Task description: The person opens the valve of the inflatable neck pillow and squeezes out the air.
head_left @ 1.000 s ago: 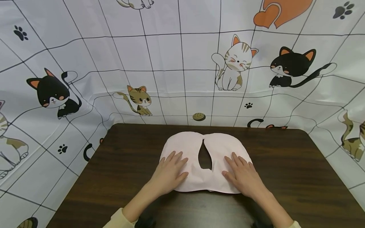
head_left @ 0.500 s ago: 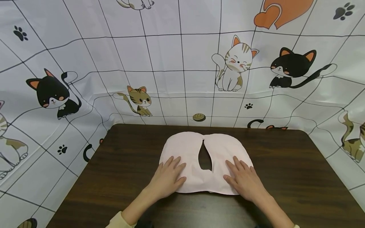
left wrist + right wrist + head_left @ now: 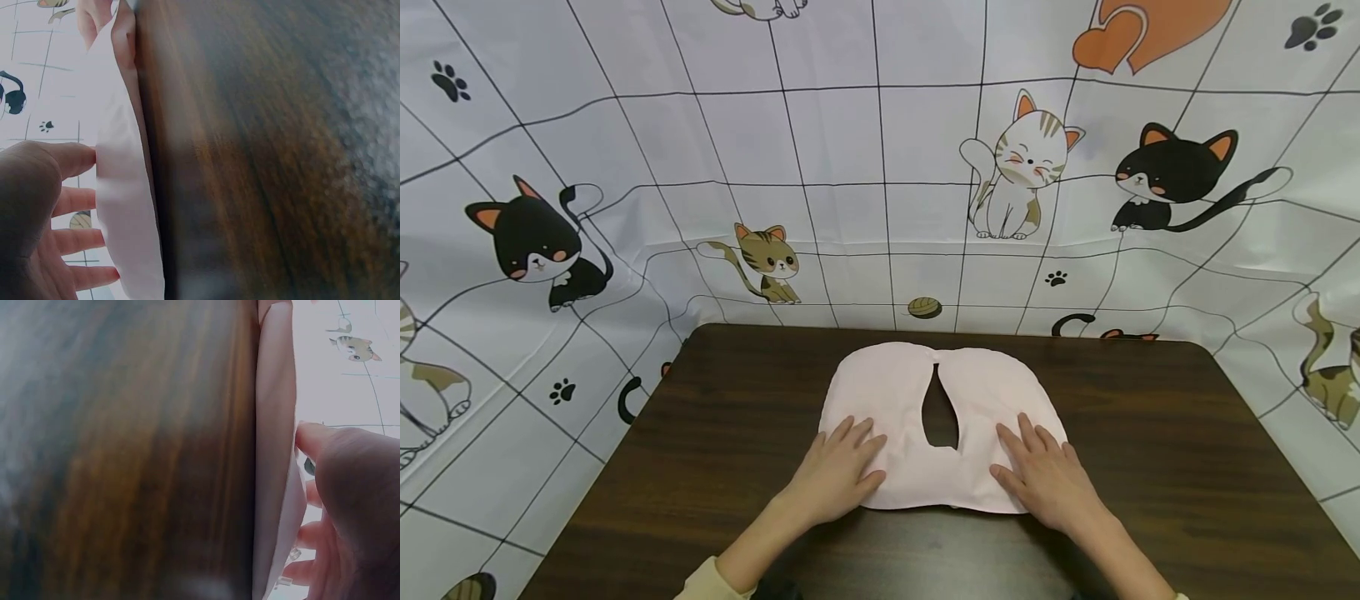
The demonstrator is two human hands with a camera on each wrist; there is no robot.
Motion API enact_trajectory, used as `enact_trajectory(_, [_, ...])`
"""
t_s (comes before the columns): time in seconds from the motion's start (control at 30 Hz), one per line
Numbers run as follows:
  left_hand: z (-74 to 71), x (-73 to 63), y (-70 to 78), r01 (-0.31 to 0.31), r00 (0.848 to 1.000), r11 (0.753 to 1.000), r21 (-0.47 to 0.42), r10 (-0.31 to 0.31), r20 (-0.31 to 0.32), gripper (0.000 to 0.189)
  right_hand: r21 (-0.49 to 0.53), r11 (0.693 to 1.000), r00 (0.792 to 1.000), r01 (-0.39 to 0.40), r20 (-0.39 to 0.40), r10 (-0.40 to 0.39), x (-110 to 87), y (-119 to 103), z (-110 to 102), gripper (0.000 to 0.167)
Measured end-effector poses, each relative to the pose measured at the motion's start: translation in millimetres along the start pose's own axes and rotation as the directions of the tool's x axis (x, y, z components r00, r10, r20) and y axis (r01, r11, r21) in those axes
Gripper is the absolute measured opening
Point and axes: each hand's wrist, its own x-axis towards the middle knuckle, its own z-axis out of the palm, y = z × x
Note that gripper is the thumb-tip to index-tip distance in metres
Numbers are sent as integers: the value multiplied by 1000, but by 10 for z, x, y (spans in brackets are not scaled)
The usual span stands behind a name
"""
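A pale pink, rounded cushion-like pad point(image 3: 880, 379) lies on the dark wooden table, with a teardrop-shaped opening down its middle. My left hand point(image 3: 838, 471) rests on its near left part, fingers spread and nearly straight. On the near right part, my right hand point(image 3: 1045, 475) lies in the same way. Seen from the left wrist, the fingertips of the left hand point(image 3: 44, 219) touch the top of the pad point(image 3: 128, 212), whose side edge stands a little above the table. In the right wrist view, the right hand point(image 3: 350, 500) touches the pad's point(image 3: 275, 425) upper side.
The brown table point(image 3: 730, 400) has rounded far corners and extends on both sides of the pad. Behind and beside it hangs a white sheet point(image 3: 835, 142) printed with cats, paw prints and grid lines.
Both hands have slid a little toward me along the pad and slightly outward. The pad itself stays in nearly the same place.
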Motion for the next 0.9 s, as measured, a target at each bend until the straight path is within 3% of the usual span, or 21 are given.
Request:
enact_trajectory(0.23, [-67, -21, 67, -5, 1000, 1000, -4, 5, -21, 51, -8, 1000, 1000, 7, -12, -7, -37, -16, -25, 60])
enact_trajectory(0.63, [-310, -76, 238, -49, 997, 999, -5, 49, -53, 51, 8, 998, 997, 59, -57, -59, -119, -176, -149, 60])
enact_trajectory(0.9, [-197, -90, 368, -117, 992, 992, 41, 118, -37, 50, 45, 983, 982, 178, -77, -174, -154, -284, -106, 58])
